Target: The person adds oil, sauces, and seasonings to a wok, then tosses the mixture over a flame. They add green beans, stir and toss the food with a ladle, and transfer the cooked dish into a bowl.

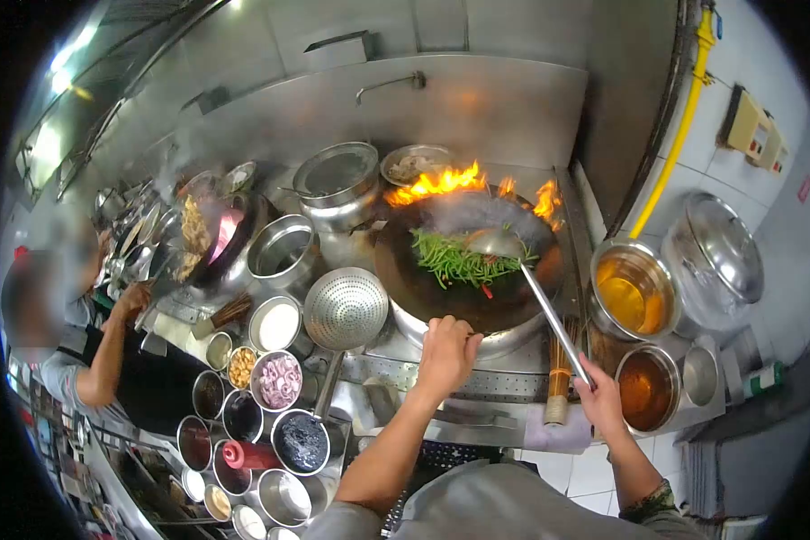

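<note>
My left hand is closed at the near edge of a large dark wok. What its fingers wrap round is partly hidden beneath them, though it appears to be the wok's edge or ear. Long green vegetable pieces with a few red bits lie in the wok. My right hand grips the long metal handle of a ladle, whose bowl rests among the greens. Flames rise along the far rim, with smoke over the food.
A perforated strainer lies left of the wok, beside bowls of chopped onion and other ingredients. A bamboo brush and an oil pot stand to the right. At far left, a co-worker's hand works at another wok.
</note>
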Action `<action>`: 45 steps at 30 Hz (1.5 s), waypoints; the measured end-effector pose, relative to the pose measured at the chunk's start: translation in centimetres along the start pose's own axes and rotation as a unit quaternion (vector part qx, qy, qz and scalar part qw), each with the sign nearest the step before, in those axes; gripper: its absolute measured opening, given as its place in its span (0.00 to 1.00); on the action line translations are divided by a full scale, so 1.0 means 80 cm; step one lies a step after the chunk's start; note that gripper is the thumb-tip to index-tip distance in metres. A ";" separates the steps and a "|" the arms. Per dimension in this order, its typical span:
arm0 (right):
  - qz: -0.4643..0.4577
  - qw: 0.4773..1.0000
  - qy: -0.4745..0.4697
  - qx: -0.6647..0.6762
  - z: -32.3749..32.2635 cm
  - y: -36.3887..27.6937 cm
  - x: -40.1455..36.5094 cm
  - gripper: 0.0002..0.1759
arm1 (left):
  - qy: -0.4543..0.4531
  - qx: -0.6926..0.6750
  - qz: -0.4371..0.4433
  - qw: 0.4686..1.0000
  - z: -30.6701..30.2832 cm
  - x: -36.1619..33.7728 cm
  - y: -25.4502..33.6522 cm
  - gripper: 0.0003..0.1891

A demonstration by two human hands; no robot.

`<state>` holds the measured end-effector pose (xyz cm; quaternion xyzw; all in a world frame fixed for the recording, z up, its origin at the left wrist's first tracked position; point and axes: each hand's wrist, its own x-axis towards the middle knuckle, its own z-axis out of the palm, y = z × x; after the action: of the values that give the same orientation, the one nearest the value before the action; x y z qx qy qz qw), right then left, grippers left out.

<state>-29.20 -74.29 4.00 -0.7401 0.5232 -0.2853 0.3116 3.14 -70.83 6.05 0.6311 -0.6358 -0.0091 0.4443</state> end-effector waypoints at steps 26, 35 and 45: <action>0.374 0.344 -0.397 0.765 0.387 -0.425 0.562 0.06 | 0.081 -0.019 -0.397 0.914 -0.299 -0.214 -0.031 0.26; 0.266 0.462 -0.185 0.826 0.249 -0.334 0.619 0.14 | 0.000 0.084 -0.370 0.925 -0.300 -0.211 -0.043 0.27; 0.216 0.968 -0.059 0.114 0.003 -0.084 0.648 0.07 | -0.028 0.042 -0.368 0.928 -0.241 -0.190 0.008 0.19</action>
<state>-10.00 -121.88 13.98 -0.5848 0.6151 -0.2252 0.4785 10.83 -47.77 9.65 0.8384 -0.3706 -0.1632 0.3649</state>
